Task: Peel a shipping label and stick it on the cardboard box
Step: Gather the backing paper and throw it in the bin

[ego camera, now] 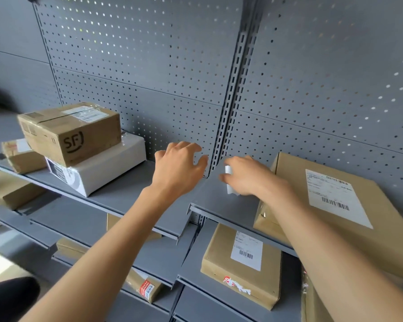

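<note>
Both bare hands reach over the upper grey metal shelf point(130, 194), in front of the perforated back panel point(149, 66).

Left hand point(177, 167): fingers spread wide, holding nothing, hovering above the shelf surface.

Right hand point(249, 176): fingers closed around a small white piece of paper point(228, 180), probably label material; its print side is not visible.

At 3 o'clock from the right hand, a large flat cardboard box point(363, 240) lies on the same shelf, touching the right forearm. 1 white shipping label point(333, 196) with barcodes is stuck on its top face.

At 9 o'clock from the left hand, an SF-marked carton point(70, 133) rests on a white box point(102, 166).

At 6 o'clock, 1 shelf lower, a smaller labelled cardboard parcel point(242, 266) lies flat.
</note>
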`<state>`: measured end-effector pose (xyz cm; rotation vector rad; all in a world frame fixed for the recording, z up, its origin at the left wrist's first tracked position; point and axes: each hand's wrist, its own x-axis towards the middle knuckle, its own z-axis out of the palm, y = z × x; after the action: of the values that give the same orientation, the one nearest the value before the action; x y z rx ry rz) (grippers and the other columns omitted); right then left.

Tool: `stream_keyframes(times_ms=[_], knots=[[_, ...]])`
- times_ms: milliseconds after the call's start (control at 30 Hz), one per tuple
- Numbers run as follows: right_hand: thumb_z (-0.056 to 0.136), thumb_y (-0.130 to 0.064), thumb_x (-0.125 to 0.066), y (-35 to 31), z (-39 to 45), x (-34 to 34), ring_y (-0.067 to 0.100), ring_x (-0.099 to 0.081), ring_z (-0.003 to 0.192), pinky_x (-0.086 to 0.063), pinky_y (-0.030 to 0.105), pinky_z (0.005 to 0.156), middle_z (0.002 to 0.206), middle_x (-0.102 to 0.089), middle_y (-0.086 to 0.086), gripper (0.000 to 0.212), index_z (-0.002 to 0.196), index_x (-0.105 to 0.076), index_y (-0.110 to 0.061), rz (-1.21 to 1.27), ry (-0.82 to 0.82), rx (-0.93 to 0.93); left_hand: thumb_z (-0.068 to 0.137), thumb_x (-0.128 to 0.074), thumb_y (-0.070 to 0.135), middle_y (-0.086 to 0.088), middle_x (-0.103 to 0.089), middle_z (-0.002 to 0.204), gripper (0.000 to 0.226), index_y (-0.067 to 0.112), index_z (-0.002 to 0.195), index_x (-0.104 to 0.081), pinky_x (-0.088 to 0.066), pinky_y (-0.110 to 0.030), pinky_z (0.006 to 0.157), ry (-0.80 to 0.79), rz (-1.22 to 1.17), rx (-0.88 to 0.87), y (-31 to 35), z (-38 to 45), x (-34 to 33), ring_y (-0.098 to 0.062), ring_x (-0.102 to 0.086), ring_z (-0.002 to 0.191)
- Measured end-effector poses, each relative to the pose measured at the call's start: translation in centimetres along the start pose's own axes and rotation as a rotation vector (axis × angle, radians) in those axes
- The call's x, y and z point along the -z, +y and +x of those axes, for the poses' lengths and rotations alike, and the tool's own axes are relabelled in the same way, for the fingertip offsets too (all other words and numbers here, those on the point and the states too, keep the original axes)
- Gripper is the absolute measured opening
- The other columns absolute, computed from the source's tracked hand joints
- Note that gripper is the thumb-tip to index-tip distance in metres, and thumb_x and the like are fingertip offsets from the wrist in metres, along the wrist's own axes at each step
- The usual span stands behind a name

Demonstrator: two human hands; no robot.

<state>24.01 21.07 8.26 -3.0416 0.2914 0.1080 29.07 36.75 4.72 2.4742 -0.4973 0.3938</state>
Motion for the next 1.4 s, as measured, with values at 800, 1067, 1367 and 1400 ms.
stream_keyframes(times_ms=[800, 1067, 1367, 1400], knots=[[0.093, 0.01, -0.046, -1.3, -2.2, -0.6, 0.014, -0.04, 0.063, -0.028, 0.025, 0.049, 0.105, -0.034, 0.001, 0.059, 0.129, -0.061, -0.033, 0.136, 0.041, 0.02, 0.096, -0.059, 0.029, 0.009, -0.054, 0.149, 0.053, 0.034, 0.147, -0.05, -0.029, -0.05, 0.113, -0.078, 0.058, -0.156, -2.8, -1.0, -2.9, -0.021, -0.037, 0.142], [0.093, 0.011, -0.041, -3.1, -4.3, 1.5, 0.017, -0.046, 0.062, -0.029, 0.028, 0.047, 0.101, -0.047, 0.006, 0.054, 0.095, -0.064, -0.038, 0.273, 0.179, 0.16, 0.09, -0.07, 0.027, 0.01, -0.07, 0.113, 0.026, 0.032, 0.116, -0.071, -0.038, -0.045, 0.098, 0.139, 0.057, -0.171, -4.4, -2.8, 1.7, -0.022, -0.057, 0.113], [0.092, 0.006, -0.051, -8.2, -5.6, 2.5, 0.012, -0.049, 0.051, -0.044, 0.035, 0.048, 0.1, -0.066, 0.001, 0.031, 0.102, -0.054, -0.024, 0.44, 0.348, 0.621, 0.082, -0.075, 0.02, 0.007, -0.075, 0.093, 0.019, 0.027, 0.1, -0.077, -0.046, -0.047, 0.088, 0.405, 0.162, -0.05, -6.4, -7.9, 10.3, -0.027, -0.066, 0.092], [0.091, 0.005, -0.053, -9.1, -5.8, 2.5, 0.015, -0.052, 0.056, -0.049, 0.039, 0.053, 0.102, -0.067, 0.002, 0.031, 0.103, -0.055, -0.023, 0.459, 0.367, 0.673, 0.082, -0.073, 0.02, 0.006, -0.075, 0.094, 0.02, 0.027, 0.101, -0.077, -0.046, -0.048, 0.089, 0.422, 0.183, -0.025, -6.7, -8.8, 11.4, -0.026, -0.066, 0.092]])
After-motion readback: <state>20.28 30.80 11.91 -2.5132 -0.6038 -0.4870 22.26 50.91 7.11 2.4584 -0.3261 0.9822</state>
